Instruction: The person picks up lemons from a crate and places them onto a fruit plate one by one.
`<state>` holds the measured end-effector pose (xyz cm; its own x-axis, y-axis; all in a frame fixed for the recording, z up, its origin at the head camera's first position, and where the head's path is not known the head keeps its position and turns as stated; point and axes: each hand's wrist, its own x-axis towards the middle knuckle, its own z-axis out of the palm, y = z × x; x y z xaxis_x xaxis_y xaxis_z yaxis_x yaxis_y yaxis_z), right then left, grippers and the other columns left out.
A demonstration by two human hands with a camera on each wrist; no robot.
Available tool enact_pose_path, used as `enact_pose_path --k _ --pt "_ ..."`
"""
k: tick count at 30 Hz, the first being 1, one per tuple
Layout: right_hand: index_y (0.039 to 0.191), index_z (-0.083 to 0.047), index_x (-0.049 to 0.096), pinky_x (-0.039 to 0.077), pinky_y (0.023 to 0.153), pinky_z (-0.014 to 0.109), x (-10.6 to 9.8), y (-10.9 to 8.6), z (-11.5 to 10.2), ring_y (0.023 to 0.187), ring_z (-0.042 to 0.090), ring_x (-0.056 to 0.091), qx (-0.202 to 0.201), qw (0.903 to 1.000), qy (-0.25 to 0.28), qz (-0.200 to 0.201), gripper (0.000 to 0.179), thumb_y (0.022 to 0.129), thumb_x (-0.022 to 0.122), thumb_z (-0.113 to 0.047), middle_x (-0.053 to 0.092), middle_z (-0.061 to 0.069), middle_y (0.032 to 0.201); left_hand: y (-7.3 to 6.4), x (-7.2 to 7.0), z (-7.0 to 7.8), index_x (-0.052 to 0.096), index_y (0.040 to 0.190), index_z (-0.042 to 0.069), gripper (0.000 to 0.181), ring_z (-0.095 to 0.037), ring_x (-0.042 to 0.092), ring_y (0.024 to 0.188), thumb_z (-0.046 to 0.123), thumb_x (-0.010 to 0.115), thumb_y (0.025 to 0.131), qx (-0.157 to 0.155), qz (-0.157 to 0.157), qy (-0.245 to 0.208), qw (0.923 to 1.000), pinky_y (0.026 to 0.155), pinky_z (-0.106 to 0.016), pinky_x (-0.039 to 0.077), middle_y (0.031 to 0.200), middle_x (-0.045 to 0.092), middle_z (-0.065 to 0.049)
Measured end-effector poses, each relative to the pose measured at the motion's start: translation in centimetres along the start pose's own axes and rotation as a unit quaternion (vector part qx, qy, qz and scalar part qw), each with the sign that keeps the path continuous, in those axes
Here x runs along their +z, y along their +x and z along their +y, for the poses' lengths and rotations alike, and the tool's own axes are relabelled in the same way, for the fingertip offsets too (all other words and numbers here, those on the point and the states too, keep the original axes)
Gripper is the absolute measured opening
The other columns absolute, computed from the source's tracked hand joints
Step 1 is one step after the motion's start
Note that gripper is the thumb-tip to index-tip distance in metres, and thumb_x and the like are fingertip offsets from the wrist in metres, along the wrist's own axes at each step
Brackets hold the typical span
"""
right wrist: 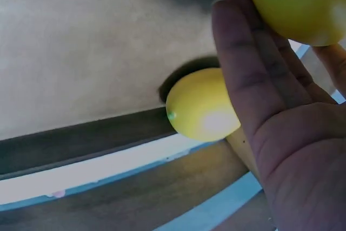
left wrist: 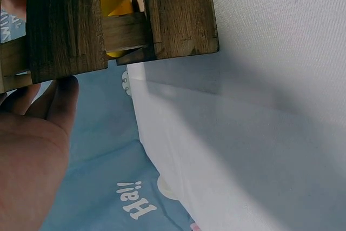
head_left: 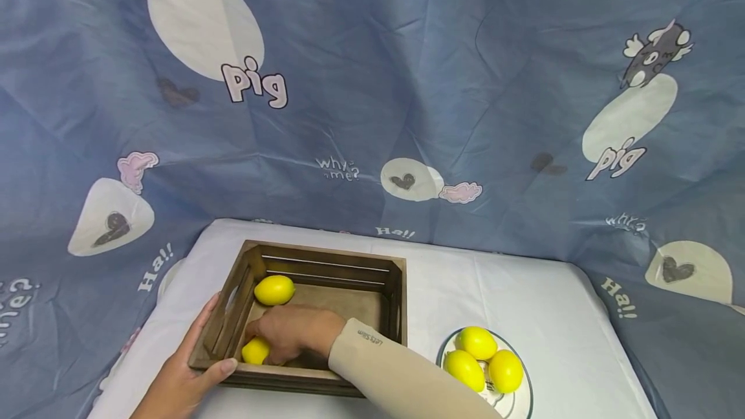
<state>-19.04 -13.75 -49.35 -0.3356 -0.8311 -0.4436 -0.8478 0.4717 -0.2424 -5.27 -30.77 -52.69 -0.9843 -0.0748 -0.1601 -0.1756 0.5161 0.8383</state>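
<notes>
At lower left, the right hand (head_left: 293, 333) holds the near lemon (head_left: 254, 352) in its fingers (right wrist: 240, 52) — below the far lemon (head_left: 275, 290) — the left hand (head_left: 185, 368) gripping the crate (head_left: 291, 380).

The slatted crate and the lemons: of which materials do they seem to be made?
Slatted crate: wood, dark-stained and matte; the grain shows. Lemons: smooth, glossy; perhaps plastic, given even colour and bright highlights, though real peel is possible.

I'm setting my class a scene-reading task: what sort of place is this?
Probably a makeshift indoor demonstration or filming corner: a blue fabric backdrop with cartoon prints hangs around a flat, white cloth-covered surface, which bears a round white plate of oval yellow lemons.
</notes>
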Motion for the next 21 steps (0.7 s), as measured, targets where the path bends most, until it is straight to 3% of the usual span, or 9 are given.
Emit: enact_pose_path --k 7,12,21 --pt "0.138 -0.035 0.064 0.048 0.076 0.017 -0.5 -0.3 0.0 0.092 -0.001 0.055 -0.001 0.9998 -0.003 0.019 0.055 0.087 0.087 -0.035 0.063 -0.014 0.112 0.0 0.0 0.2 -0.011 0.167 0.038 0.101 -0.069 0.023 0.142 0.03 0.068 0.104 -0.008 -0.005 -0.01 0.9999 0.092 -0.088 0.033 0.172 0.002 -0.027" --pt "0.135 -0.033 0.065 0.047 0.073 0.017 -1.0 -0.9 0.0 0.088 0.002 0.054 0.004 0.9995 -0.008 0.031 0.055 0.085 0.089 -0.036 0.061 -0.011 0.115 0.0 0.0 0.4 -0.011 0.167 0.039 0.101 -0.068 0.028 0.141 0.033 0.067 0.104 -0.014 -0.005 -0.004 0.9999 0.091 -0.084 0.039 0.172 0.004 -0.027" --pt "0.129 -0.033 0.064 0.049 0.072 0.018 -2.0 -2.6 -0.6 0.081 0.003 0.054 0.005 0.9978 -0.052 0.042 0.048 0.087 0.087 -0.04 0.059 -0.009 0.118 -0.2 -0.1 0.4 -0.01 0.167 0.039 0.101 -0.067 0.029 0.141 0.034 0.068 0.103 -0.015 -0.001 -0.005 0.9999 0.092 -0.083 0.039 0.172 0.005 -0.027"
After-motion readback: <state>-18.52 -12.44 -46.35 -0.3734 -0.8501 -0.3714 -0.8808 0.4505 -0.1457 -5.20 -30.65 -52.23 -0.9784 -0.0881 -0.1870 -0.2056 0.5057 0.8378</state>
